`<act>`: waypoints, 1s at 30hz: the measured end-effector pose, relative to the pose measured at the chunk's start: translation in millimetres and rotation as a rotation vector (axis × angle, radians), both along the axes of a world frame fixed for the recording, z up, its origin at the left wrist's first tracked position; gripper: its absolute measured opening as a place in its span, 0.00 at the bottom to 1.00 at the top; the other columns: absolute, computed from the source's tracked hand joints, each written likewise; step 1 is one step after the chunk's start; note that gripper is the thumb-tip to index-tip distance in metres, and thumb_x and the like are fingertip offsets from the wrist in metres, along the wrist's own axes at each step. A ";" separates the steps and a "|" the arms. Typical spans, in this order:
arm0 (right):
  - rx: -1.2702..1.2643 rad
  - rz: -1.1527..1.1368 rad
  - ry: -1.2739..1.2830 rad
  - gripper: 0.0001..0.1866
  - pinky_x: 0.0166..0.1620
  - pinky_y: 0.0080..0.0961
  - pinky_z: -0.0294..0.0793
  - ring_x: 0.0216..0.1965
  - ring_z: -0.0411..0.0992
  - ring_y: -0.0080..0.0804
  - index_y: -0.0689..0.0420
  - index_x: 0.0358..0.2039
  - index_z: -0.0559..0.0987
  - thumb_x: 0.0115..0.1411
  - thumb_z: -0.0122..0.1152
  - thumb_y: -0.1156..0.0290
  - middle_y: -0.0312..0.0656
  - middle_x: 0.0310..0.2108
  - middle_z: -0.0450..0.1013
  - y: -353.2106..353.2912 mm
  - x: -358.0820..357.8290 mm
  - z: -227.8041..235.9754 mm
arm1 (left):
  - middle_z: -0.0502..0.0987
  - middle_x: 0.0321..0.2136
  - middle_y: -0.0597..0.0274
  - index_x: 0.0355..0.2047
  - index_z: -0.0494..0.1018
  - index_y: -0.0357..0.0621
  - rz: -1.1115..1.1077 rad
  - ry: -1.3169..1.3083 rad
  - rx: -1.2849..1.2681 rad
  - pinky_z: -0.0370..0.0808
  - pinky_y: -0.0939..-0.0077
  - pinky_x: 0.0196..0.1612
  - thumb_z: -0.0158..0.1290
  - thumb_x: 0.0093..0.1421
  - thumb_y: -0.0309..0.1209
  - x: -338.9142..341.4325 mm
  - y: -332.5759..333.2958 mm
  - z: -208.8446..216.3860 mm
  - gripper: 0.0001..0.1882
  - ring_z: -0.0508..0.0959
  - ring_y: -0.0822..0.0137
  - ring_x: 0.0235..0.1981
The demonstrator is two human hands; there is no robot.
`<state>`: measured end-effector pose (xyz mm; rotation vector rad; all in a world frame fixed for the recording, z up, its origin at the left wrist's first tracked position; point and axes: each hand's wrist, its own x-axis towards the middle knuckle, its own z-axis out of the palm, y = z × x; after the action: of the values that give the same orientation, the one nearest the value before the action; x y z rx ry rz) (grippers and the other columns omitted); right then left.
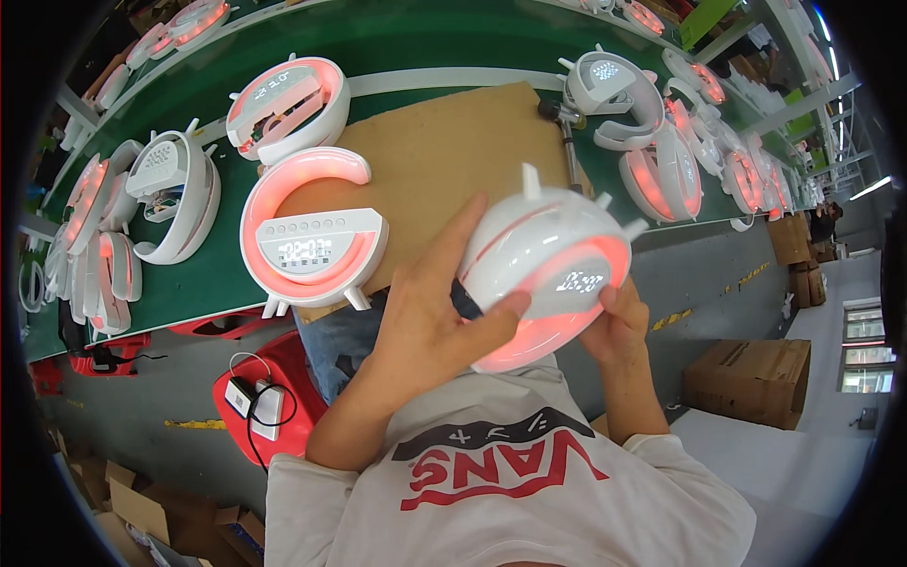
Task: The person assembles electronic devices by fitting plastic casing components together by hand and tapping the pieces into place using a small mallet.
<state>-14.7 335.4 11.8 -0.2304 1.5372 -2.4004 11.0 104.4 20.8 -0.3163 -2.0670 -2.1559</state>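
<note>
Both my hands hold a round white clock lamp [539, 241] up in front of my chest, tilted. Its ring glows pink, a lit digital display faces me, and short white feet stick out at its far side. My left hand [430, 307] grips its left side, thumb across the front. Beneath its lower right edge, my right hand [616, 321] closes round it with the thumb by the display; its other fingers are partly hidden. Left of it, a second lit clock lamp [321, 244] with an open C-shaped ring lies at the edge of the brown cardboard sheet [430, 142].
Another lit lamp [293, 104] and an unlit one [177, 189] stand on the green bench at left. Several more lamps [661, 170] crowd its right side, near a screwdriver-like tool [567, 132]. A red stool [283, 369] bears white adapters; a cardboard box [746, 378] stands at right.
</note>
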 end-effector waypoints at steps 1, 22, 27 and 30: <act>-0.036 0.105 0.006 0.46 0.64 0.37 0.68 0.62 0.68 0.41 0.64 0.65 0.62 0.57 0.69 0.47 0.48 0.60 0.68 5.7 2.3 -0.9 | 0.78 0.46 0.38 0.63 0.60 0.25 -0.003 -0.007 0.006 0.76 0.66 0.49 0.65 0.52 0.33 2.5 -0.6 -3.3 0.42 0.82 0.55 0.44; 0.281 -0.088 0.325 0.53 0.55 0.29 0.70 0.52 0.70 0.30 0.63 0.58 0.67 0.37 0.85 0.51 0.45 0.52 0.70 -2.8 8.4 -10.1 | 0.79 0.33 0.51 0.45 0.71 0.33 0.195 0.357 -0.393 0.77 0.68 0.35 0.75 0.37 0.47 -14.4 0.8 8.3 0.41 0.80 0.54 0.30; 0.520 -0.004 0.587 0.46 0.55 0.29 0.70 0.53 0.70 0.31 0.64 0.57 0.67 0.44 0.81 0.55 0.47 0.53 0.69 9.8 0.3 -12.1 | 0.81 0.30 0.51 0.40 0.75 0.32 0.141 0.288 -0.480 0.78 0.69 0.31 0.76 0.37 0.48 -27.1 -7.0 22.7 0.38 0.82 0.55 0.27; 0.467 0.076 0.556 0.46 0.56 0.31 0.69 0.55 0.68 0.33 0.64 0.60 0.64 0.46 0.79 0.56 0.47 0.54 0.68 6.8 -2.4 -5.8 | 0.79 0.27 0.53 0.37 0.76 0.31 0.078 0.370 -0.519 0.74 0.72 0.31 0.62 0.49 0.65 -51.7 1.8 40.1 0.41 0.79 0.59 0.26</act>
<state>-17.1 342.2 6.0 -0.8854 2.2188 -1.9292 -40.7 106.2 60.9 -0.6209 -2.3191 -1.3564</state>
